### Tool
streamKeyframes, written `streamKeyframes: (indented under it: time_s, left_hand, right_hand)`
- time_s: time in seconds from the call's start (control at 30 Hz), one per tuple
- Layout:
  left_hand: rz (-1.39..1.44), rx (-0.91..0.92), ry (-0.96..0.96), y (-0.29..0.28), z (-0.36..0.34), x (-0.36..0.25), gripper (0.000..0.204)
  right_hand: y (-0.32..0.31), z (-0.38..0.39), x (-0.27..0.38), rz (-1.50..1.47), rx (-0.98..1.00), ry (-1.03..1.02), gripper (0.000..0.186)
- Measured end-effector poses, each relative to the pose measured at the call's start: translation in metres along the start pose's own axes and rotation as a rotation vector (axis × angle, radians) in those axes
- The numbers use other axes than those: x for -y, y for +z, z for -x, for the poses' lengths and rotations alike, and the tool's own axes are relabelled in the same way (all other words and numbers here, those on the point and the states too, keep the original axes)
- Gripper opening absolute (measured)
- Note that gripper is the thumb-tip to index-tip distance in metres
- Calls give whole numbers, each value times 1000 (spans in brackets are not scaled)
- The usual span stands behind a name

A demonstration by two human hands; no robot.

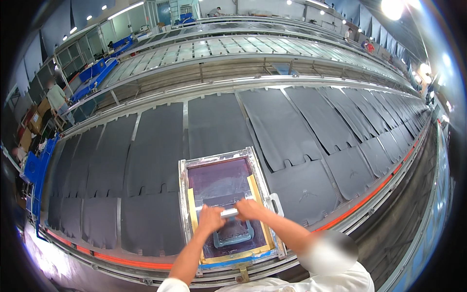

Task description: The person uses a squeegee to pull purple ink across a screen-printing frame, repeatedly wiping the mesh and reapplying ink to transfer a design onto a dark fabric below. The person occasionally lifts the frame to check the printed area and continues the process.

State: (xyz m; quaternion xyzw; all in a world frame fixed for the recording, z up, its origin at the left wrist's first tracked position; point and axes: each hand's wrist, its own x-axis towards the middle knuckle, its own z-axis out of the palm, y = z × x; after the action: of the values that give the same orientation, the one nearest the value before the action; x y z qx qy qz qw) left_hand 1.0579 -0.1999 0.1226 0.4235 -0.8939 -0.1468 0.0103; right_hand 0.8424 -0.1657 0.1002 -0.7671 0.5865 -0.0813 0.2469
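Observation:
A screen-printing frame point(184, 194) with a purple mesh lies on the long table in front of me. Both my hands are closed around a squeegee point(229, 212) with a pale handle, set across the mesh. My left hand point(211, 218) grips its left end and my right hand point(248, 209) its right end. Nearer to me, a band of wet bluish-grey ink point(234, 239) lies on the mesh. Yellow tape point(255, 187) lines the frame's inside edges. Beneath and around the frame are dark grey cut fabric pieces point(154, 146); the nearby right piece point(305, 192) bears a small dark printed mark.
An orange strip point(131, 260) and a metal rail run along the table's near edge. A blue machine part point(36, 168) stands at the left end. Further long tables point(209, 47) lie beyond. A person point(57, 100) is at the far left.

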Motion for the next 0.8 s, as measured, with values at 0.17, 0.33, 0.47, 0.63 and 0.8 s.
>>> streamKeyframes:
  time_s: [0.17, 0.33, 0.47, 0.63, 0.8]
  left_hand:
    - [-146, 29, -56, -18, -73, 13, 28]
    - [110, -15, -7, -16, -68, 23, 15]
    - [76, -55, -3, -25, -65, 15, 18]
    - [72, -115, 42, -4, -14, -4, 19]
    - [69, -105, 82, 26, 81, -36, 15]
  right_hand:
    - [-7, -70, -45, 16, -29, -1, 47]
    - [-25, -62, -31, -116, 32, -22, 26]
    - [-37, -57, -21, -89, 46, 2, 30]
    - [-16, -6, -1, -81, 38, -11, 28]
    - [20, 83, 43, -84, 87, -30, 31]
